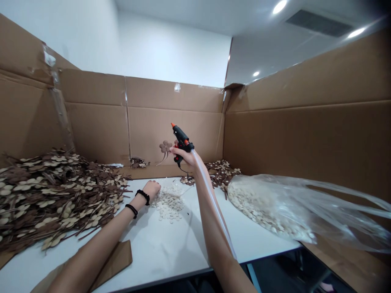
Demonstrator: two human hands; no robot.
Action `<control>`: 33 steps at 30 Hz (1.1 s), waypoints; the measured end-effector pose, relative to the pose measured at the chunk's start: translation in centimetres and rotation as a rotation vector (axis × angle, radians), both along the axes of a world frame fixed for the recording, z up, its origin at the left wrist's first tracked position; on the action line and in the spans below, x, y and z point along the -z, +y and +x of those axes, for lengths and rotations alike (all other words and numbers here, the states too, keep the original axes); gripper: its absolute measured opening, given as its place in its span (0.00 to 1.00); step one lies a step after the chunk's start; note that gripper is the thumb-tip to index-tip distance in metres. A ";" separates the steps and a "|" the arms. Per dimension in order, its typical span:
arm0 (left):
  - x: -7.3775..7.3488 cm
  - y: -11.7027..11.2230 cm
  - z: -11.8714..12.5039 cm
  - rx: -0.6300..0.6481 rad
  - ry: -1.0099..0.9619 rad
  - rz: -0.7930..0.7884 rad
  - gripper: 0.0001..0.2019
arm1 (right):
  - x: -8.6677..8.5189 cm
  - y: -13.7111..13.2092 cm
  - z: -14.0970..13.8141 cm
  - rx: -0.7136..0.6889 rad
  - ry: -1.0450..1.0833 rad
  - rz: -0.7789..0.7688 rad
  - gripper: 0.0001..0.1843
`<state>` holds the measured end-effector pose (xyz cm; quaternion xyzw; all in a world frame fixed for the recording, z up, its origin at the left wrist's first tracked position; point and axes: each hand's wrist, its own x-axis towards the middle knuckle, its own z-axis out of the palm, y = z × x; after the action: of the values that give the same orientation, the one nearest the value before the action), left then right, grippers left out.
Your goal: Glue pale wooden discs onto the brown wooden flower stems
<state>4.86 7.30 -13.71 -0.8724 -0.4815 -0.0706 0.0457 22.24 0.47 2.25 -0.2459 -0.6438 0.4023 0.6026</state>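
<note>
My right hand (187,158) is raised over the table, wrapped round a black and orange hot glue gun (181,134) with its nozzle pointing up and to the left. Between the thumb and fingers of that same hand is a brown flower-shaped piece (165,146) with thin strips hanging from it. A long translucent glue stick (210,195) runs from the gun's back along my forearm. Down at the table, my left hand (152,188) is closed at the left edge of a scatter of small cream discs (171,209); its fingertips are hidden, so what they pinch cannot be seen.
A large heap of brown and cream flower pieces (61,195) covers the left side. More flower pieces (221,169) lie at the back right, beside a clear plastic bag (269,203) of discs. Cardboard walls (174,122) surround the white table (171,252). A cardboard piece (119,258) lies under my left forearm.
</note>
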 end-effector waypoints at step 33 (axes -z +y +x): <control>-14.9 -7.5 -2.7 0.211 -0.552 1.005 0.09 | 0.9 0.8 -0.8 0.052 -0.174 0.133 0.14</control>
<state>2.14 -0.16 1.17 -0.7363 -0.2937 -0.5191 0.3196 21.43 1.24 1.39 -0.2559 -0.7123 0.3202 0.5698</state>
